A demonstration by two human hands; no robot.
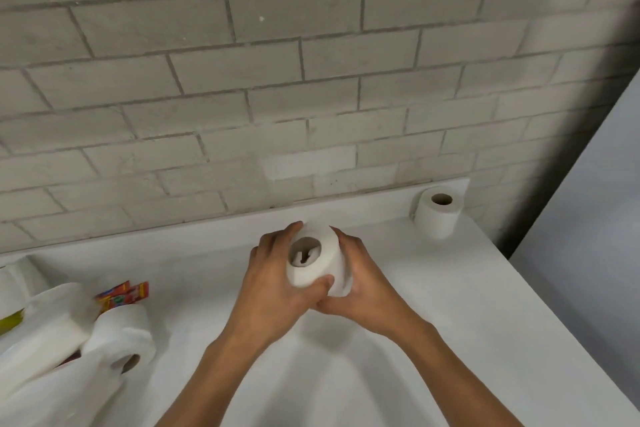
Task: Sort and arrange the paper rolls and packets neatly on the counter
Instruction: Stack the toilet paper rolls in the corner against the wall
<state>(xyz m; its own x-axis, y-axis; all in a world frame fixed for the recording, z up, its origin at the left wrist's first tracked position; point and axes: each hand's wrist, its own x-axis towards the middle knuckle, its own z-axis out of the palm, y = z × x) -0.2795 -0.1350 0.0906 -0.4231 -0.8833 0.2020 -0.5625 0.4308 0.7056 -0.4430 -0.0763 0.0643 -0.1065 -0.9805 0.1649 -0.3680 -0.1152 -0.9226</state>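
I hold a white paper roll above the middle of the white counter, its hollow core turned toward me. My left hand grips it from the left, thumb under its front rim. My right hand wraps its right side. Another roll stands upright in the far right corner of the counter. At the left lies a pile of rolls: one on its side and a larger one behind it. Red and yellow packets peek out beyond them.
A grey brick-pattern wall rises right behind the counter. The counter's right edge drops off beside a pale panel. A yellow-green wrapper shows at the far left edge. More white paper fills the lower left corner.
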